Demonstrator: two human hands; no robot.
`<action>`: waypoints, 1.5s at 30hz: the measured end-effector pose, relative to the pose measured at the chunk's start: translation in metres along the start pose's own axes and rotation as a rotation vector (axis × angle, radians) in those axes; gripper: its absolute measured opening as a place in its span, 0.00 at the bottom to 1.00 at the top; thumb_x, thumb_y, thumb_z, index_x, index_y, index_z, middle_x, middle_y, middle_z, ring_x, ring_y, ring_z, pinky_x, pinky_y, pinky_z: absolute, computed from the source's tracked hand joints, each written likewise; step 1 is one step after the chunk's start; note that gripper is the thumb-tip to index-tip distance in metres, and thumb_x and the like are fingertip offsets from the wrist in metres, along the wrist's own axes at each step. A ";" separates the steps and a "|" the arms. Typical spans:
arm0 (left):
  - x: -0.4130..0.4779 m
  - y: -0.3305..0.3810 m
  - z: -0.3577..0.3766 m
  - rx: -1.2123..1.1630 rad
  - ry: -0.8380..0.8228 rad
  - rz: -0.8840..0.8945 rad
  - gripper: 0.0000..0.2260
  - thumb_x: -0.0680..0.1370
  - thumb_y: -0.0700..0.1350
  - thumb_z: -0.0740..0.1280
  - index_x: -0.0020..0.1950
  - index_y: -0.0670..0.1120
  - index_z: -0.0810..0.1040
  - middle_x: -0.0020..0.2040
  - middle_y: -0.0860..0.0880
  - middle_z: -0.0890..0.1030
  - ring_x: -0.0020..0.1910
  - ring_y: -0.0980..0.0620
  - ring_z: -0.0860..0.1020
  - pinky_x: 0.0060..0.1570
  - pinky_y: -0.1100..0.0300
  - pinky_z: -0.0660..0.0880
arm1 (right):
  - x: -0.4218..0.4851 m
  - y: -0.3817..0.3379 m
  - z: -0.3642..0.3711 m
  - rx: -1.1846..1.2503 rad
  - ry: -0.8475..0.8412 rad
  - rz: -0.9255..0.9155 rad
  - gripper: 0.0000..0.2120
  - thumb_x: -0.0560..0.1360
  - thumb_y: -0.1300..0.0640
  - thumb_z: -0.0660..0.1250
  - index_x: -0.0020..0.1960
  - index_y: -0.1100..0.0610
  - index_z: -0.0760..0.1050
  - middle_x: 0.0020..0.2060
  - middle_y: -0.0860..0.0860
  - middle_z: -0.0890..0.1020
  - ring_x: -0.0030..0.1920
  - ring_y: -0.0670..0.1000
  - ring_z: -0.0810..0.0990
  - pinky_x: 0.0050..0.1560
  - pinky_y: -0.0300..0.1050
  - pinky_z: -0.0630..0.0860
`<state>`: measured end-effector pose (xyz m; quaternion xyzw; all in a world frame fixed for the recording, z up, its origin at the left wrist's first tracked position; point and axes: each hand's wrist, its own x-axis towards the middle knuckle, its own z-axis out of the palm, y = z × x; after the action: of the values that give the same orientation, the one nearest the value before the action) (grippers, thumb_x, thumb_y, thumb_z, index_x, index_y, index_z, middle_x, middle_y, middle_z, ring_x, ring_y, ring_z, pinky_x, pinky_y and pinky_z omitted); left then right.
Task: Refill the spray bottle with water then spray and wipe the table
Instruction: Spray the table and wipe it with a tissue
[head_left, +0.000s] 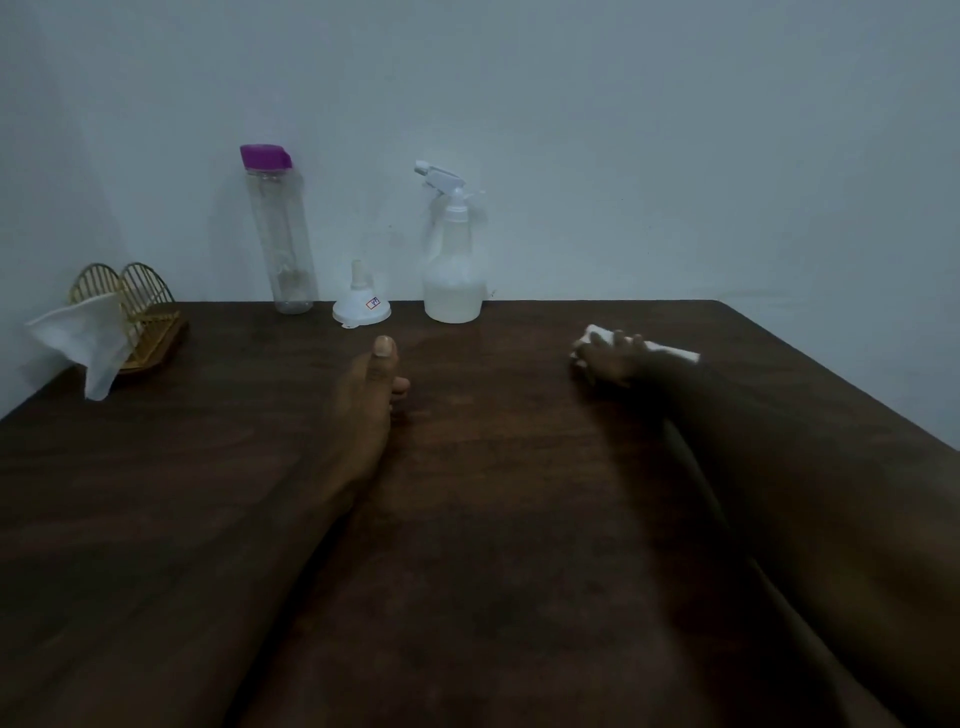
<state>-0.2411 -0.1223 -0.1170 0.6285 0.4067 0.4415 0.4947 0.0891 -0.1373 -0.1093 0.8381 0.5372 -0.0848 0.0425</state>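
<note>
right hand (605, 358) gripping crumpled white tissue (670, 352), dark wood table (493, 519)

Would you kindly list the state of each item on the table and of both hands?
Translucent plastic spray bottle: upright, trigger head on, partly filled.
Clear bottle with purple cap: upright, capped, looks empty.
White plastic funnel: upside down, spout up.
Gold wire napkin holder: one white napkin hanging out.
Left hand: empty, resting on table.
Right hand: pressing folded white tissue on dark wooden table.
</note>
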 end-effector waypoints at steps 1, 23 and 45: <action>-0.001 -0.001 0.002 0.000 0.012 0.015 0.34 0.61 0.80 0.50 0.49 0.56 0.74 0.50 0.48 0.81 0.54 0.48 0.79 0.63 0.43 0.72 | 0.000 -0.017 0.005 -0.048 -0.001 -0.050 0.31 0.74 0.29 0.40 0.69 0.42 0.64 0.74 0.54 0.63 0.74 0.65 0.62 0.73 0.65 0.56; -0.010 -0.006 -0.004 0.078 -0.003 0.053 0.35 0.60 0.83 0.47 0.48 0.59 0.74 0.55 0.52 0.79 0.59 0.51 0.75 0.68 0.44 0.67 | -0.093 0.054 0.028 0.005 -0.001 0.261 0.33 0.78 0.30 0.40 0.79 0.40 0.45 0.81 0.53 0.44 0.79 0.61 0.43 0.74 0.69 0.45; -0.009 -0.009 -0.005 0.133 -0.033 0.065 0.29 0.63 0.79 0.49 0.48 0.61 0.74 0.51 0.55 0.78 0.54 0.56 0.76 0.65 0.47 0.70 | -0.012 -0.137 0.014 0.022 0.031 -0.187 0.27 0.81 0.35 0.44 0.78 0.38 0.47 0.80 0.55 0.46 0.79 0.64 0.44 0.74 0.71 0.45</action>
<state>-0.2493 -0.1282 -0.1263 0.6800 0.4063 0.4189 0.4440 -0.0412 -0.0927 -0.1184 0.7859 0.6127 -0.0810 0.0170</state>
